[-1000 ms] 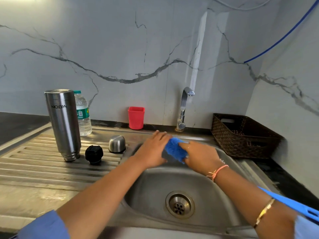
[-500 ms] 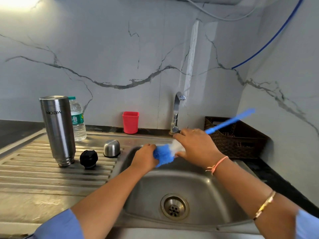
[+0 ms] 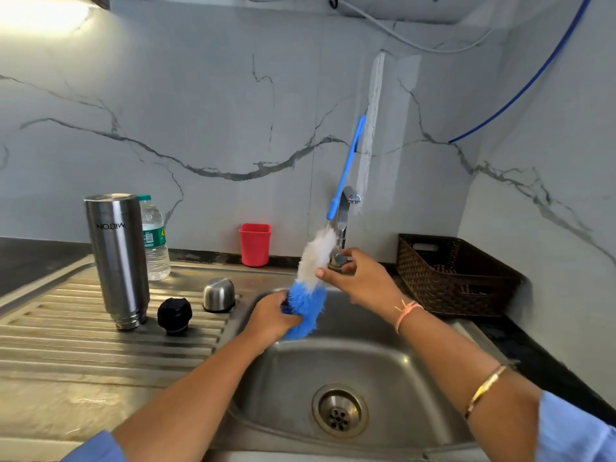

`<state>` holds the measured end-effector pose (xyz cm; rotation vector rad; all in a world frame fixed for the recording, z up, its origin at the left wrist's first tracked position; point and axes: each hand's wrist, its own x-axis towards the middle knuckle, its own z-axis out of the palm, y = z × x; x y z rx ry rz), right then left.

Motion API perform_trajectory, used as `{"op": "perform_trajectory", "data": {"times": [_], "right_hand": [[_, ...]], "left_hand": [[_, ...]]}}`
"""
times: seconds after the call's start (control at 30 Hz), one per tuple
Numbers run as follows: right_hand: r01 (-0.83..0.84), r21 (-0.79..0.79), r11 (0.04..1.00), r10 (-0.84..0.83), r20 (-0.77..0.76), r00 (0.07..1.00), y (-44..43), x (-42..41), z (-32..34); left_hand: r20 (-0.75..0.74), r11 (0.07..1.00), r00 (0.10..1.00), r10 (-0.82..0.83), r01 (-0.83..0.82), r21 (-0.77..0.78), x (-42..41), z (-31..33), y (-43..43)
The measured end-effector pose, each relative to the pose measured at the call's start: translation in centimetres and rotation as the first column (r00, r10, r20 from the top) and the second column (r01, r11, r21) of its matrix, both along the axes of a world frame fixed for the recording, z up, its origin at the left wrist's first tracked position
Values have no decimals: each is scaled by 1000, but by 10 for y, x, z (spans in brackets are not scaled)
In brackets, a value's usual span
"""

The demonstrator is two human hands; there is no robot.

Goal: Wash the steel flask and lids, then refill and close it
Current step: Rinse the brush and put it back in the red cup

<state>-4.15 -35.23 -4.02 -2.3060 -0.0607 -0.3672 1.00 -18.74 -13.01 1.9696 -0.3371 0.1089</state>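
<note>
The steel flask (image 3: 116,258) stands mouth-down on the ribbed drainboard (image 3: 66,345) at the left. Beside it lie the black inner lid (image 3: 174,315) and the steel cup lid (image 3: 218,294). My left hand (image 3: 271,320) grips the blue bristle end of a long bottle brush (image 3: 311,278) over the sink's back-left corner. The brush's blue handle points up past the tap (image 3: 343,221). My right hand (image 3: 360,280) is at the tap's base, fingers curled round its knob and thumb touching the white bristles. No water is visibly running.
The steel sink (image 3: 366,368) with its drain (image 3: 340,411) lies below my hands. A plastic water bottle (image 3: 154,238) stands behind the flask, a red cup (image 3: 255,244) at the wall, and a brown woven basket (image 3: 450,275) right of the tap.
The brush has swung from lying low across the sink to nearly upright. My right hand let go of it and moved to the tap's base; my left hand keeps the bristle end.
</note>
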Motion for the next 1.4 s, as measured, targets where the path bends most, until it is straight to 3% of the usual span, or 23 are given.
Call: {"op": "perform_trajectory", "data": {"times": [0.13, 0.2, 0.27, 0.4, 0.53, 0.63, 0.87, 1.0, 1.07, 1.13, 1.3, 1.4], "right_hand": [[-33, 327, 944, 53, -53, 997, 17, 12, 25], [-19, 346, 938, 60, -108, 992, 19, 17, 33], [-21, 268, 963, 31, -34, 999, 22, 20, 40], [96, 67, 993, -113, 325, 939, 30, 9, 44], [133, -179, 975, -77, 287, 955, 33, 10, 11], [169, -86, 982, -124, 386, 914, 27, 9, 14], [107, -223, 969, -33, 315, 949, 20, 11, 3], [89, -49, 995, -53, 492, 869, 24, 7, 13], [63, -102, 993, -13, 428, 904, 26, 10, 8], [57, -258, 964, 22, 295, 955, 27, 16, -7], [72, -159, 985, 0, 412, 911, 29, 25, -4], [64, -294, 954, 20, 273, 962, 31, 33, -7]], "left_hand": [[176, 988, 984, -29, 1, 157, -5, 1, 2], [242, 965, 970, -24, -41, 258, -5, 3, 3], [255, 951, 967, -4, -75, 300, -5, 4, 5], [202, 970, 978, 61, -106, 221, -4, 13, 5], [161, 963, 969, 187, -213, 164, -2, 15, 8], [124, 954, 968, 217, -238, 181, -1, 13, 16], [106, 954, 974, 199, -217, 208, -1, 3, 26], [116, 953, 972, 207, -227, 201, 1, 6, 28], [119, 952, 971, 210, -230, 202, 3, 7, 30], [108, 953, 973, 206, -224, 205, 4, 7, 32], [97, 955, 974, 205, -221, 198, 10, 6, 39], [97, 955, 970, 225, -239, 174, 16, 8, 42]]}}
